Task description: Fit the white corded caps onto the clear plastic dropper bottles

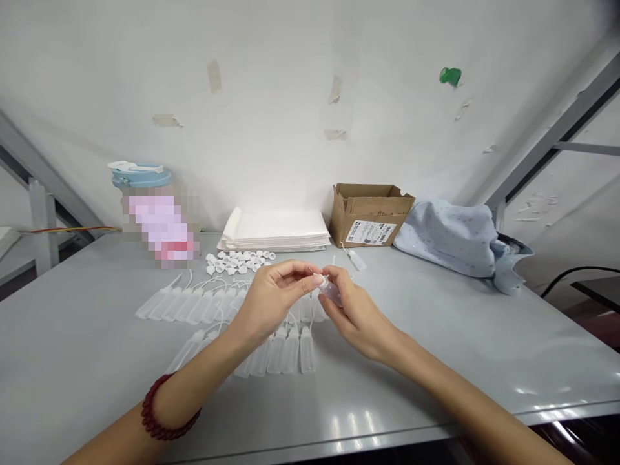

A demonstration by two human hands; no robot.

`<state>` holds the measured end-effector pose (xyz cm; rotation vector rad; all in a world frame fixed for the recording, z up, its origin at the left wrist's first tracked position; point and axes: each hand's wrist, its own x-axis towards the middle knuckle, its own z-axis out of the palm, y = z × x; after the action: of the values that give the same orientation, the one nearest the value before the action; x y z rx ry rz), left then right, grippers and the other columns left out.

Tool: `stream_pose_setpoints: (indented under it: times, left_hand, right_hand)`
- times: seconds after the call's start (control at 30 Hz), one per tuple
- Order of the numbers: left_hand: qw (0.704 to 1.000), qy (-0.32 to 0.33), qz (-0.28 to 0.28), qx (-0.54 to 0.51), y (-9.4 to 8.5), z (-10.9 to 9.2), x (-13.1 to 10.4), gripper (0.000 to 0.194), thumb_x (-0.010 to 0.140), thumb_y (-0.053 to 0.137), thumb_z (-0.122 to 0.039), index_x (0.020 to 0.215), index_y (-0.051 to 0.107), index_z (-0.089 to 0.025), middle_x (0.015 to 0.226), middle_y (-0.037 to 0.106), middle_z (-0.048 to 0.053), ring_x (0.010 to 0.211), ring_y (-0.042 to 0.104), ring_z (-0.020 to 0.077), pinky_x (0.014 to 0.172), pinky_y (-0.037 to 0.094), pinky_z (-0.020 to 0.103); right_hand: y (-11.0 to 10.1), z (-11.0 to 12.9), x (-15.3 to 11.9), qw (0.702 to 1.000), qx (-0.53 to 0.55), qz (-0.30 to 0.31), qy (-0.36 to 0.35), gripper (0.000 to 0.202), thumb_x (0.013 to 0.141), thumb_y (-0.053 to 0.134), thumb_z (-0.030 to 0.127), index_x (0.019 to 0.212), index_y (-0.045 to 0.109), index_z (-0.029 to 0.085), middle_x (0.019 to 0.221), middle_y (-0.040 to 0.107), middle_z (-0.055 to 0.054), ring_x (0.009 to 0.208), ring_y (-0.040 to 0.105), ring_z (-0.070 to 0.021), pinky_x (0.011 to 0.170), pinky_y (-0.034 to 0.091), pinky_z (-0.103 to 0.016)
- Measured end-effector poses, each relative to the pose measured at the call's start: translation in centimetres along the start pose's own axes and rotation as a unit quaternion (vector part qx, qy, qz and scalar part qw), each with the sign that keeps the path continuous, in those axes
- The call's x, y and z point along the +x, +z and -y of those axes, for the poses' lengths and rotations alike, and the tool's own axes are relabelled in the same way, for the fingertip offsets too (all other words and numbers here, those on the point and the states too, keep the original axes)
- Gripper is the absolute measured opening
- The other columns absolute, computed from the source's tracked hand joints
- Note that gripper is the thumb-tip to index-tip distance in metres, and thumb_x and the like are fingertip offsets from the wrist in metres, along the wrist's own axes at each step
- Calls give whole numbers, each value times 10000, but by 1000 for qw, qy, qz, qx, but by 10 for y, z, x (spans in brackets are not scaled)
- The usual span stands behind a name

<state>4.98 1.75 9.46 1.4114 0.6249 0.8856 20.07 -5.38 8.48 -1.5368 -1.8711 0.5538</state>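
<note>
My right hand (356, 310) is closed around the body of a small translucent plastic squeeze bottle (332, 292), held tilted above the table. My left hand (276, 290) pinches the bottle's white top between thumb and fingers, which partly hide it. Beneath and beside my left hand lie two rows of similar bottles (191, 303), several with thin white tubes bent from their tops. Behind them is a loose pile of small white caps (237, 261). One more bottle (357, 259) lies alone in front of the cardboard box.
Along the wall stand a stack of white sheets or bags (276, 232), an open cardboard box (371, 216) and a crumpled light-blue cloth (445, 236). A blue-lidded container (140, 175), blurred below its lid, is at back left. The grey table (426, 387) ends at a near edge.
</note>
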Motion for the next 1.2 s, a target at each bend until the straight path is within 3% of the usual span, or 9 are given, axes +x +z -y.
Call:
stream_pose_setpoints:
  times: [0.23,0.43,0.57,0.77,0.97,1.07,1.2]
  left_hand:
    - [996,39,49,62,-10,-1,4,143,793,653,-180,931,687,-180,890,689,11,880,633,143,808,511,245]
    - [986,38,112,119,-13,-10,3,151,829,580,-169,960,655,-176,935,673,20,922,631,163,823,508,263]
    - [975,21,109,191,-15,-13,3,155,848,594,-287,924,671,-175,931,689,30,900,637,175,818,500,286]
    - [961,28,108,252,-15,-17,3,180,838,597,-336,896,676,-185,797,686,8,743,619,146,672,479,246]
    - [955,5,83,285,-13,-12,1,229,843,552,-349,715,610,-167,589,564,-33,534,488,99,474,366,202]
    - [955,11,78,287,-13,-11,1,264,842,546,-359,666,577,-165,546,504,-46,494,434,86,443,318,197]
    - [965,6,94,244,-15,-11,0,255,830,565,-384,711,622,-166,596,544,-22,541,486,105,474,357,204]
  right_hand:
    - [0,-1,2,1000,15,-4,-11,282,936,379,225,1209,325,175,625,429,64,534,453,-138,516,352,-247]
    - [2,-5,1,999,-39,-16,-28,297,937,365,202,1226,305,167,648,499,38,519,490,-141,489,355,-233]
    - [4,-8,3,995,-88,-18,-40,265,945,348,215,1202,312,161,674,549,5,510,516,-152,479,379,-239]
    - [6,-10,2,986,-141,-26,-85,271,952,324,201,1215,302,136,853,643,-118,654,629,-207,502,443,-264]
    - [12,-14,2,974,-185,-28,-128,262,958,327,189,1213,319,128,985,636,-189,767,642,-234,556,477,-304]
    - [13,-11,3,977,-168,-29,-127,229,952,329,190,1175,333,143,941,638,-165,726,636,-226,518,454,-283]
    - [9,-3,2,992,-107,9,-60,155,946,339,202,1099,350,184,792,638,-70,621,605,-194,510,429,-269]
